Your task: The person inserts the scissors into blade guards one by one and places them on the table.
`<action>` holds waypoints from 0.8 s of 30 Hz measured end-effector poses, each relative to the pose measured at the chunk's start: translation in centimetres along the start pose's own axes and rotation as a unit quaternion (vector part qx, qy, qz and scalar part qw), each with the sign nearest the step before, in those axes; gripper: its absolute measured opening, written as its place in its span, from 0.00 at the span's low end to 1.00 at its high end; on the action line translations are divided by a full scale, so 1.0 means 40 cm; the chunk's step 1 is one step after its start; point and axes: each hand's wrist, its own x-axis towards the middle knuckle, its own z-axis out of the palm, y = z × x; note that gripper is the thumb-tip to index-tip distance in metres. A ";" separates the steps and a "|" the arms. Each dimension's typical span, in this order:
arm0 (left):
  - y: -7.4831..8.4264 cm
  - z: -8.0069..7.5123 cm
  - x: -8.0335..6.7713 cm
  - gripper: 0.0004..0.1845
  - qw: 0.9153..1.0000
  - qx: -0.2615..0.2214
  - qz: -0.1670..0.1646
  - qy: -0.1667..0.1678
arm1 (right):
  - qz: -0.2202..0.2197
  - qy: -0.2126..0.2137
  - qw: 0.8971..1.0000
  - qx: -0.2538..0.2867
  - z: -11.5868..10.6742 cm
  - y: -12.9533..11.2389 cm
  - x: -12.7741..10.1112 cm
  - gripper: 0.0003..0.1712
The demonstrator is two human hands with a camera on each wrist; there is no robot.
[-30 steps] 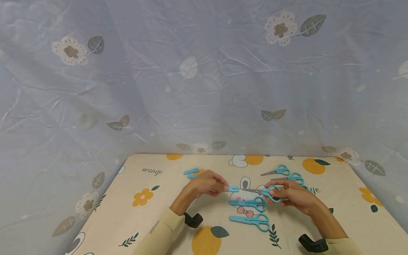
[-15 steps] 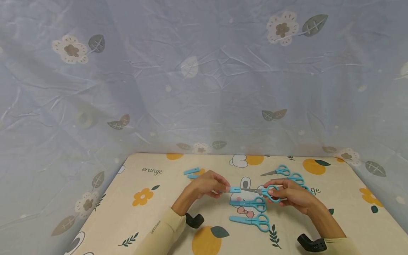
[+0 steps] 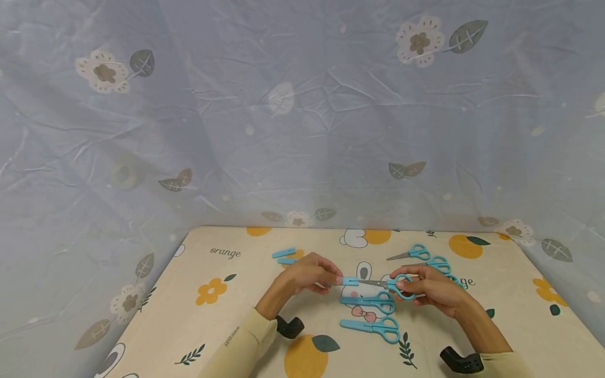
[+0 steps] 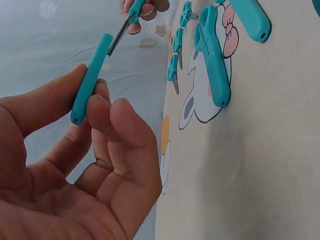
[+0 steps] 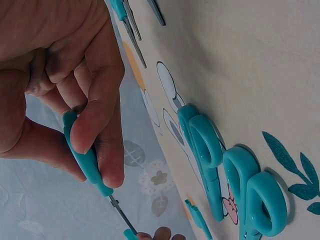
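Note:
My left hand (image 3: pixel 331 277) pinches a small blue blade cap (image 3: pixel 350 281) between thumb and fingers, plain in the left wrist view as the cap (image 4: pixel 91 77). My right hand (image 3: pixel 407 287) grips the blue handle of a pair of scissors (image 3: pixel 399 286) and points its bare blade (image 3: pixel 373 283) left. The blade tip (image 4: pixel 119 39) sits at the cap's mouth. In the right wrist view my fingers curl round the handle (image 5: pixel 85 157). Both hands hover just above the table (image 3: pixel 227 315).
Two capped blue scissors (image 3: pixel 368 301) (image 3: pixel 371 326) lie just below my hands. Several uncapped scissors (image 3: pixel 411 254) lie at the back right. Two loose caps (image 3: pixel 283 253) lie at the back left. A flowered blue cloth (image 3: pixel 302 131) hangs behind the table.
My left hand has shifted the cap slightly right toward the blade tip. The right hand holds the scissors almost still.

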 end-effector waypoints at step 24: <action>-0.001 -0.001 0.001 0.05 1.000 0.019 -0.002 0.012 | -0.009 0.002 1.000 -0.001 0.000 0.004 0.003 0.22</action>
